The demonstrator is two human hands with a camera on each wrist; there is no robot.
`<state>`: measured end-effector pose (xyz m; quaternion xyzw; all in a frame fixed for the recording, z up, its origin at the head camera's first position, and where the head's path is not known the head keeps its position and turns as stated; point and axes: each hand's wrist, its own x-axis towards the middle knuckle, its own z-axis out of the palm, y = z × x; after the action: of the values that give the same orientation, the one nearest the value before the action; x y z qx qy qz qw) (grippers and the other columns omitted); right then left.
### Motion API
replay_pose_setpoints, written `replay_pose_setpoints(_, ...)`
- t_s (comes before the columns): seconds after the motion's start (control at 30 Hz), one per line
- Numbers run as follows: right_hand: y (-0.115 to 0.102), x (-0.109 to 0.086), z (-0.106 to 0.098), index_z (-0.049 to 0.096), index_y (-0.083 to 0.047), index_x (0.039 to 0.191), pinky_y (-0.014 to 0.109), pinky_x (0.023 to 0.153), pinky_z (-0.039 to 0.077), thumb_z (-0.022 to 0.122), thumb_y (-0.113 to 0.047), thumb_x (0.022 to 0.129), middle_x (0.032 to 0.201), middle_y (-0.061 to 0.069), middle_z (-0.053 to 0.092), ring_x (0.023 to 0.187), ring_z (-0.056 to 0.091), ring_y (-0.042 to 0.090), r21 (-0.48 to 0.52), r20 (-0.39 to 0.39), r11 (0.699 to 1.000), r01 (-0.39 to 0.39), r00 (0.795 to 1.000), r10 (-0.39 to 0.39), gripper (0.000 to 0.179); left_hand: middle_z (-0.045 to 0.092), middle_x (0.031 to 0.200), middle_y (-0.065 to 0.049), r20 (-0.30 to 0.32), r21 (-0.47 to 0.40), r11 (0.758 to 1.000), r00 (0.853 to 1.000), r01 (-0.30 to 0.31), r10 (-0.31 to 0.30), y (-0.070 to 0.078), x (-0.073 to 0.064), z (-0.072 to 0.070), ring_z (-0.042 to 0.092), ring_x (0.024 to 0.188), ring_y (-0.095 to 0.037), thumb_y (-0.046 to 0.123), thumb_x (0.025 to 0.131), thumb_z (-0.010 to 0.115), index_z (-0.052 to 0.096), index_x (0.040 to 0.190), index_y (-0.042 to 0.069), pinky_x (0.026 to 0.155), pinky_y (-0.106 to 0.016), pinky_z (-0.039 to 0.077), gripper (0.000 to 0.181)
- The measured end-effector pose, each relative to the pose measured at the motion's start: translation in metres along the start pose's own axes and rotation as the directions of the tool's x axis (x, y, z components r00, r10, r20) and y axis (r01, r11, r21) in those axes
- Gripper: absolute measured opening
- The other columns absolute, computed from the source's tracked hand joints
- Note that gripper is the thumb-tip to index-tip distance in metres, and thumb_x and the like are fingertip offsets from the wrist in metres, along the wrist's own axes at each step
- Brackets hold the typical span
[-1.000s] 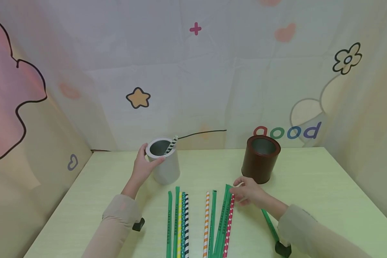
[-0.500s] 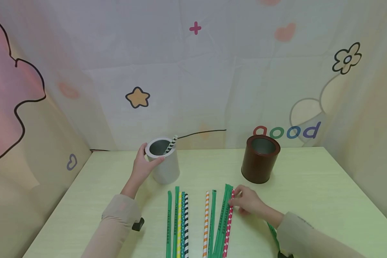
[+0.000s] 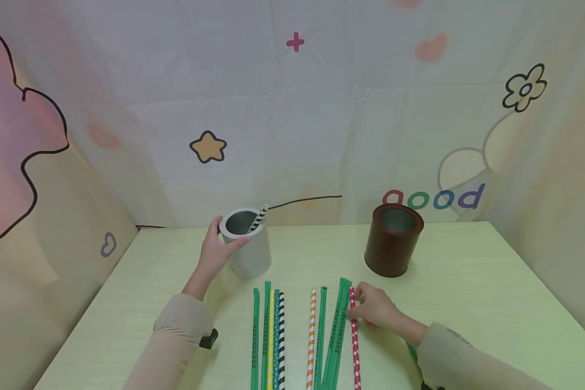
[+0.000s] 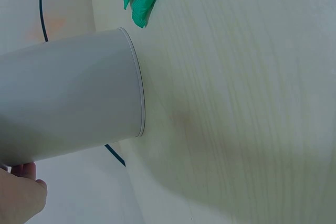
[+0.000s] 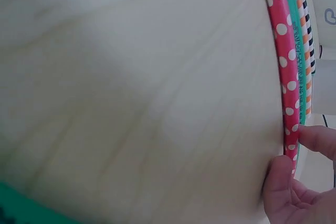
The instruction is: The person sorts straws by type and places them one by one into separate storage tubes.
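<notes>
Right grip (image 3: 377, 310) pinches the pink straw (image 3: 355, 346) near its far end. Squeeze lightly, lift clear of the green straws (image 3: 333, 346) just left of that grip. Straw's slim, white-dotted; can't tell if it's off the tabletop (image 3: 468, 287). Left grip (image 3: 218, 253) holds the white cup (image 3: 251, 260) near its rim.

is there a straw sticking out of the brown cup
No, the brown cup shows none, while a striped straw leans in the white cup.
</notes>
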<state>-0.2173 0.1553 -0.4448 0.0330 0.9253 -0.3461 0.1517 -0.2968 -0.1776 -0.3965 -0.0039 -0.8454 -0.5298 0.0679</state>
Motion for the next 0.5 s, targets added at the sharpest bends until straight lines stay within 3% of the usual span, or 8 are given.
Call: replay_pose_setpoints(0.5,0.0032,-0.0052,-0.0057,0.049,-0.005,0.094,0.019,0.042,0.044,0.069,-0.006,0.072,0.071,0.007,0.052,0.048,0.050,0.015,-0.037,0.014,0.999,-0.007,1.000,0.007,0.030,0.020,0.146,-0.010,0.004,-0.002,1.000,1.000,0.007,-0.006,-0.0010,0.0003,0.0000,0.019,0.135,-0.024,0.042,0.073,0.067,0.010,0.142,0.011,0.109,-0.048,0.016,0.094)
